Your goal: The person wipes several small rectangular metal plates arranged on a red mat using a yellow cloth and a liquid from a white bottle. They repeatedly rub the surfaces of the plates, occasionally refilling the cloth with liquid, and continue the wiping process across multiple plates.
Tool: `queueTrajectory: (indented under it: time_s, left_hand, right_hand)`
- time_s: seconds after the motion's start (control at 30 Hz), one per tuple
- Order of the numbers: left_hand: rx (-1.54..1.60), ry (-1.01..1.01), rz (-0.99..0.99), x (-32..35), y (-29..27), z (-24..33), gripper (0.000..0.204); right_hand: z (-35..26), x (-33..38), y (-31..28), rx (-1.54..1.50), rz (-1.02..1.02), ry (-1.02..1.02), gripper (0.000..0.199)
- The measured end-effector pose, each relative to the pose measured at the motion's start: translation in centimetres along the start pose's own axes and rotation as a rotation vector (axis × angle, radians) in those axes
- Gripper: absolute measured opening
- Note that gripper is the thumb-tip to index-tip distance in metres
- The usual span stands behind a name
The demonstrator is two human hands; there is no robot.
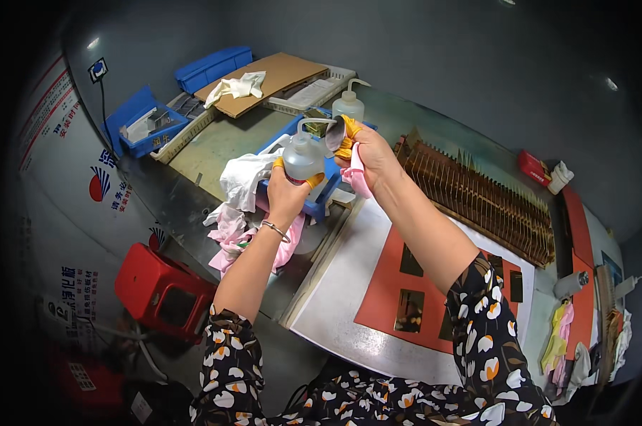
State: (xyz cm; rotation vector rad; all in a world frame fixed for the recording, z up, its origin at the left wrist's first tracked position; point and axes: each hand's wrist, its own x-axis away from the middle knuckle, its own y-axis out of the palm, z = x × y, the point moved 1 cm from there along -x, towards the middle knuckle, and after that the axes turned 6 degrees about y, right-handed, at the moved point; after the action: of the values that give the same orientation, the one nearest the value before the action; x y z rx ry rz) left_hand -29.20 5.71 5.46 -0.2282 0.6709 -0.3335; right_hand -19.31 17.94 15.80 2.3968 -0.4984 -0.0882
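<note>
My left hand (288, 195), with yellow finger covers on its tips, is wrapped round a translucent squeeze wash bottle (303, 157). The bottle stays upright, its bent spout pointing right. At the spout's tip, my right hand (375, 155), also in yellow finger covers, pinches a small piece with a dark rounded face (336, 132); its exact kind is unclear. A pink cloth (356, 175) hangs from under the right fingers. Beneath both hands lies a blue tray (319, 204), partly hidden. White cloth (241, 179) and pink rags (232, 231) are heaped beside it.
Another wash bottle (348, 106) stands behind. At right, a brown slotted rack (477, 195) holds many thin plates. Dark rectangular plates (410, 310) lie on an orange-red mat (378, 302). Cardboard (285, 74) bears a white glove (237, 86). A red stool (161, 287) stands left.
</note>
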Motion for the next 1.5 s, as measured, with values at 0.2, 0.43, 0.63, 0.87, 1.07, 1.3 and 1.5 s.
queueTrajectory:
  time_s: [0.2, 0.43, 0.63, 0.87, 1.07, 1.3, 1.5]
  left_hand:
    - [-0.001, -0.013, 0.006, -0.1, -0.1, 0.2, 0.069]
    - [0.003, -0.04, 0.003, -0.3, 0.1, 0.0, 0.062]
    - [-0.006, -0.041, 0.0, -0.3, 0.5, -0.6, 0.056]
    - [-0.036, -0.031, -0.006, -0.4, 0.2, 0.0, 0.055]
    - [0.098, 0.072, -0.002, -1.1, 0.6, -1.7, 0.072]
    - [-0.155, 0.477, 0.112, 5.0, -1.5, 0.9, 0.063]
    - [-0.083, 0.443, -0.728, 18.3, -1.5, 7.4, 0.075]
  right_hand:
    - [0.1, -0.7, -0.5, -0.031, -0.03, 0.034, 0.019]
    - [-0.2, -0.8, -0.5, 0.024, -0.05, 0.036, 0.02]
    - [-0.1, -0.9, -0.8, -0.031, -0.065, 0.045, 0.019]
    - [-0.3, -0.9, -0.5, -0.051, -0.079, 0.059, 0.018]
    - [-0.6, -1.4, -1.7, 0.048, -0.061, -0.012, 0.019]
    - [-3.2, 12.7, -8.0, 0.873, 0.047, -0.119, 0.021]
    - [1.5, 23.7, -14.3, 1.399, 0.207, 0.232, 0.022]
